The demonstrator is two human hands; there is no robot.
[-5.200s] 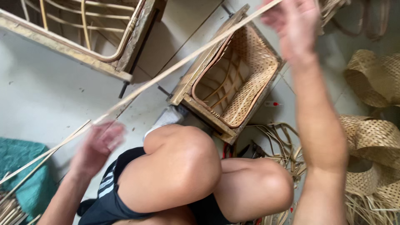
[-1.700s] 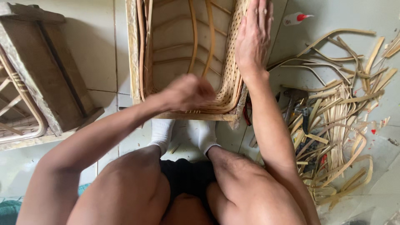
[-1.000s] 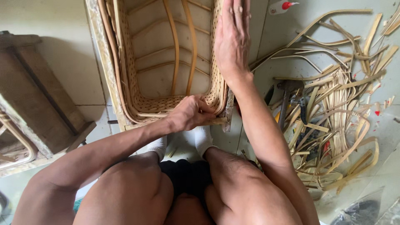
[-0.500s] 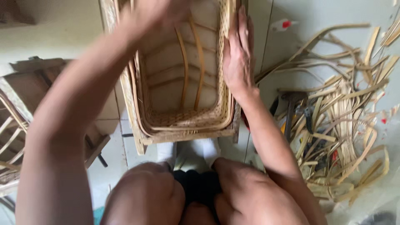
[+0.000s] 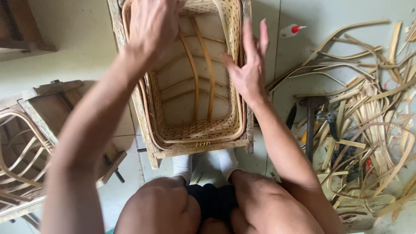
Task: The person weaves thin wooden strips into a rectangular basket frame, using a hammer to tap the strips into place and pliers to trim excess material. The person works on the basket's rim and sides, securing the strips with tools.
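Left hand (image 5: pixel 151 30) rests spread, gripping nothing, on the rectangular woven rattan basket (image 5: pixel 190 125) at eleven o'clock; right hand (image 5: pixel 249 69) flat, fingers extended, against its three o'clock wall.

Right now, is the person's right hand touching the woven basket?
Touching. In the head view, the right hand lies flat against the inside of the right wall of the woven basket, its fingers spread over the rim.

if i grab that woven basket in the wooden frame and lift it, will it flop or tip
The woven basket probably keeps its shape: bent ribs line it and a wooden frame boxes it in. Likely light, since the weave is thin and open. The left hand and right hand rest at its rim.
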